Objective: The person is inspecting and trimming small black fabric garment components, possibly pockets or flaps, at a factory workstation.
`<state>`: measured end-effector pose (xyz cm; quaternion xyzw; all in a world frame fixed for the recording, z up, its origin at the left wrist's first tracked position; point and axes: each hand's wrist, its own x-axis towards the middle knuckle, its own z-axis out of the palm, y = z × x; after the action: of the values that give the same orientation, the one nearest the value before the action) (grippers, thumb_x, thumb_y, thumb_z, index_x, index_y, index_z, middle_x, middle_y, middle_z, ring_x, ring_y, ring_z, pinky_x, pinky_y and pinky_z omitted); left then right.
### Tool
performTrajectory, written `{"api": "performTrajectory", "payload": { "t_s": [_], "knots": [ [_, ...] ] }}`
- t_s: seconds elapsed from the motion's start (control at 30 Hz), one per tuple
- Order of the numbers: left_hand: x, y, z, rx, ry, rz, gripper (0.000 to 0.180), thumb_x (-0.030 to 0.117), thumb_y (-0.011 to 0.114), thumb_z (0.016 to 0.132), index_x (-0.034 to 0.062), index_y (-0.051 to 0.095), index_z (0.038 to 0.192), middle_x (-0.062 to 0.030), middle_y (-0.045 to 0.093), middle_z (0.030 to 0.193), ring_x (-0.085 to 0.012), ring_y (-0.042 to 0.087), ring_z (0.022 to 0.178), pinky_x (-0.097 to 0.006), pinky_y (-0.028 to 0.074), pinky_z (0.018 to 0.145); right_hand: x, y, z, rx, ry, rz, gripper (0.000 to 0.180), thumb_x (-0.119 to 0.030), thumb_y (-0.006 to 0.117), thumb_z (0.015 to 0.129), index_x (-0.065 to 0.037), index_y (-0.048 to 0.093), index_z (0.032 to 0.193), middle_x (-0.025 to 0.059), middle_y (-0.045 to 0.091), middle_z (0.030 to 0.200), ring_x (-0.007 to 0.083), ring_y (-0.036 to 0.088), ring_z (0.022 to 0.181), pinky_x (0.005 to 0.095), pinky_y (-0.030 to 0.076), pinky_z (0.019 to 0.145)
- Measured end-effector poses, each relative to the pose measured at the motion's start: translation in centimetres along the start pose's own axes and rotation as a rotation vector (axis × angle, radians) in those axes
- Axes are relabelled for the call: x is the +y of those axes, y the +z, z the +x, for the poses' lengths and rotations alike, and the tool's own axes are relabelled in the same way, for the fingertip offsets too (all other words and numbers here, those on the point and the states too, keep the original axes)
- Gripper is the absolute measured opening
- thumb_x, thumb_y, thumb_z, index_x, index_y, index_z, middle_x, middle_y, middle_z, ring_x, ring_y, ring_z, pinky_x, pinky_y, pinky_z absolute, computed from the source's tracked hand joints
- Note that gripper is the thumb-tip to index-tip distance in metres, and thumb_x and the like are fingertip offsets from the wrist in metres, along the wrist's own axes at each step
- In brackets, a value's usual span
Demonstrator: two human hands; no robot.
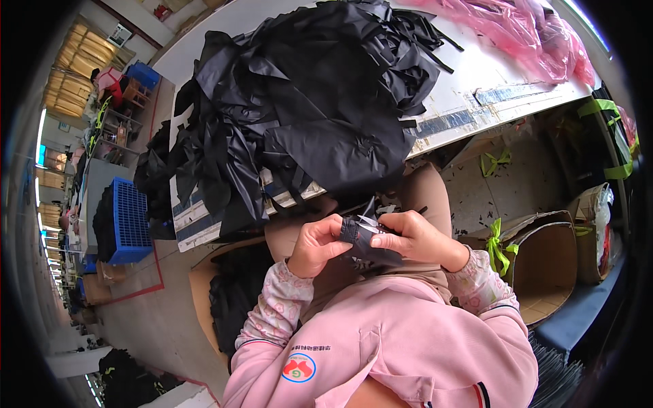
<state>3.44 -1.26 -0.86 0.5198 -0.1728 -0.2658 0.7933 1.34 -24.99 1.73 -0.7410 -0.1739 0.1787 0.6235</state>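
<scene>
My left hand [317, 243] pinches a small piece of black fabric [349, 231] with a thick, ribbed edge, held above my lap. Close against it, my right hand [416, 239] is closed around small metal thread snips [368, 221], whose silver blades lie at the fabric. Part of the snips is hidden by the fingers and the cloth. Beyond both hands, a large heap of shiny black fabric pieces [320, 88] covers much of the white table [449, 129] and hangs over its front edge.
Pink plastic film [524, 34] lies at the table's far right. Open cardboard boxes [544, 265] stand right, one with a yellow-green ribbon [500, 248]. A box of black fabric [238, 292] sits left of my legs. Farther left are a blue crate [130, 221] and another person [112, 81].
</scene>
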Motion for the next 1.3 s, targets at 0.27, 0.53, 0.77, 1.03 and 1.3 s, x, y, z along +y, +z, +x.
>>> {"api": "performTrajectory", "payload": {
  "t_s": [0.27, 0.53, 0.77, 1.03, 1.3],
  "knots": [
    [0.0, -0.2, 0.2, -0.048, -0.116, 0.018, 0.016, -0.006, 0.063, 0.081, -0.0029, 0.065, 0.096, -0.0021, 0.056, 0.097, -0.0100, 0.054, 0.089, -0.024, 0.044, 0.080, 0.2, -0.6, -0.2, -0.020, -0.105, -0.218, 0.045, -0.039, 0.070, 0.084, 0.001, 0.053, 0.074, 0.0122, 0.041, 0.056, 0.0200, 0.038, 0.050, 0.0348, 0.035, 0.048],
    [0.1, 0.4, 0.2, -0.039, -0.188, 0.045, 0.013, -0.007, 0.063, 0.082, -0.0035, 0.064, 0.094, -0.0020, 0.055, 0.097, -0.0100, 0.054, 0.089, -0.024, 0.043, 0.080, -0.2, -1.0, -0.4, 0.042, -0.145, -0.425, 0.046, -0.043, 0.069, 0.082, 0.001, 0.057, 0.076, 0.0177, 0.051, 0.056, 0.0363, 0.052, 0.053, 0.0398, 0.041, 0.050],
    [-0.2, 0.4, 0.2, -0.049, -0.145, 0.058, 0.013, -0.006, 0.064, 0.081, -0.0034, 0.064, 0.094, -0.0023, 0.055, 0.096, -0.0103, 0.054, 0.089, -0.024, 0.043, 0.081, 0.5, -1.2, -0.7, -0.025, -0.109, -0.318, 0.045, -0.041, 0.070, 0.083, 0.001, 0.055, 0.075, 0.0179, 0.047, 0.056, 0.0338, 0.048, 0.049, 0.0381, 0.039, 0.049],
    [-0.5, 0.7, 0.2, -0.044, -0.134, 0.074, 0.012, -0.007, 0.064, 0.081, -0.0029, 0.065, 0.093, -0.0025, 0.056, 0.096, -0.0104, 0.054, 0.089, -0.024, 0.043, 0.080, 0.5, -1.3, -0.7, 0.033, -0.149, -0.362, 0.045, -0.041, 0.070, 0.082, 0.001, 0.056, 0.075, 0.0164, 0.049, 0.055, 0.0351, 0.051, 0.049, 0.0387, 0.040, 0.048],
    [-0.5, 0.8, 0.0, -0.049, -0.132, 0.073, 0.013, -0.007, 0.064, 0.081, -0.0029, 0.065, 0.093, -0.0034, 0.056, 0.097, -0.0108, 0.054, 0.090, -0.025, 0.043, 0.082, 0.5, -1.0, -1.0, 0.005, -0.191, -0.443, 0.045, -0.041, 0.071, 0.081, 0.000, 0.056, 0.074, 0.0165, 0.049, 0.055, 0.0368, 0.053, 0.051, 0.0395, 0.040, 0.048]
  ]
}}
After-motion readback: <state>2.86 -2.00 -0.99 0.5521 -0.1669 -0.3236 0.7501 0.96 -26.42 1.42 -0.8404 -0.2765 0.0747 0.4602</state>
